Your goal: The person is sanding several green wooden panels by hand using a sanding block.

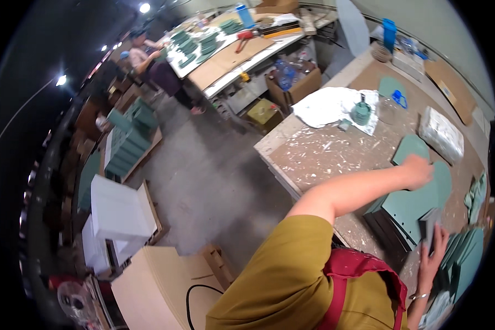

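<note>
2 hands are at the green boards [408, 213] piled on the table [313, 157]. The right hand [433, 250] seems to grip a grey block [429, 220] by their edge. The left hand [418, 171] is blurred; I cannot tell its fingers. It looks like edge work, calling for steady holding next.

A cardboard box [306, 88] holds plastic bottles [285, 73] beside a yellow-green box [264, 114].

under the left hand [417, 171] lie smooth, matt panels [411, 212]; to its left the worktop [313, 159] looks like rough, white-flecked board. farther off, crumpled cloth [327, 107]; just beyond the hand, a glossy plastic-wrapped parcel [441, 135].
</note>
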Demonstrator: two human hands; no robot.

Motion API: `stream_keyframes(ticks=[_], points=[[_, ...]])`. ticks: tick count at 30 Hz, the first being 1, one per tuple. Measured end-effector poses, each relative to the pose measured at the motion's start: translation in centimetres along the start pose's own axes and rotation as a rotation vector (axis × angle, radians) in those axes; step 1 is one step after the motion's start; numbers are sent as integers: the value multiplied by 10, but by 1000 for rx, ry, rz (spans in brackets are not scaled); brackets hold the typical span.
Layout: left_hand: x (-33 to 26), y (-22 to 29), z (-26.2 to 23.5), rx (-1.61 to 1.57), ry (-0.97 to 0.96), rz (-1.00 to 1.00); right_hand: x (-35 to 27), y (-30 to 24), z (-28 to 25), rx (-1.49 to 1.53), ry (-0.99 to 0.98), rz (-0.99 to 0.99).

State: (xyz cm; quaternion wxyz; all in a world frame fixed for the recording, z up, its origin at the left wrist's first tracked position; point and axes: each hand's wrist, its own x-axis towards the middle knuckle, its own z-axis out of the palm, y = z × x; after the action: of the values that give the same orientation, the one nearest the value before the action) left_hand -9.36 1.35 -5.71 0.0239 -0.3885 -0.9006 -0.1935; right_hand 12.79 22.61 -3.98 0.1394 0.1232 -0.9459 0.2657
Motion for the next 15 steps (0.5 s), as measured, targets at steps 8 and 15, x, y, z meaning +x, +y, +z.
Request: stream_keyframes(ticks=[8,15], points=[[27,9,10,138,43,175,-17,16,-3,25,68,-80],[-42,20,-66,-29,229,-15,66,20,-14,292,209,226]])
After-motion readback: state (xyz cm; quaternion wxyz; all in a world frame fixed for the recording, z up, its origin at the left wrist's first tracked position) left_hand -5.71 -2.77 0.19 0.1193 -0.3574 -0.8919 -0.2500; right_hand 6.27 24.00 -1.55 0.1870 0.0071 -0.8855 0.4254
